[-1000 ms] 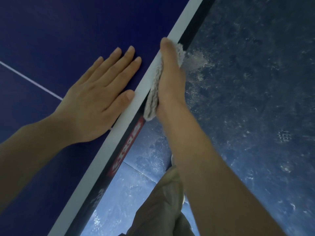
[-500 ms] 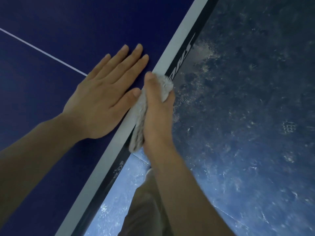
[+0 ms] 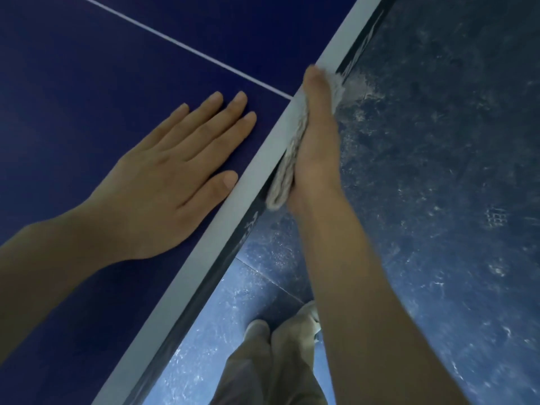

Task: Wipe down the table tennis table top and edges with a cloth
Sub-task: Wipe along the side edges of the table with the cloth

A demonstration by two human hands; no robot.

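The dark blue table tennis table [image 3: 87,68] fills the left of the head view, with a white border stripe [image 3: 257,176] along its side edge. My left hand [image 3: 175,176] lies flat on the top, fingers spread, thumb next to the stripe. My right hand [image 3: 318,141] presses a folded grey-white cloth [image 3: 289,168] against the vertical side edge of the table, thumb on top. Most of the cloth is hidden between my palm and the edge.
A thin white centre line [image 3: 187,48] crosses the top and meets the border stripe near my right thumb. The scuffed blue floor [image 3: 438,171] lies to the right. My trouser legs and shoes [image 3: 277,361] stand close under the table edge.
My right hand has slid the cloth forward along the side edge, after a pull back towards me half a second ago. The left hand stays flat on the top.
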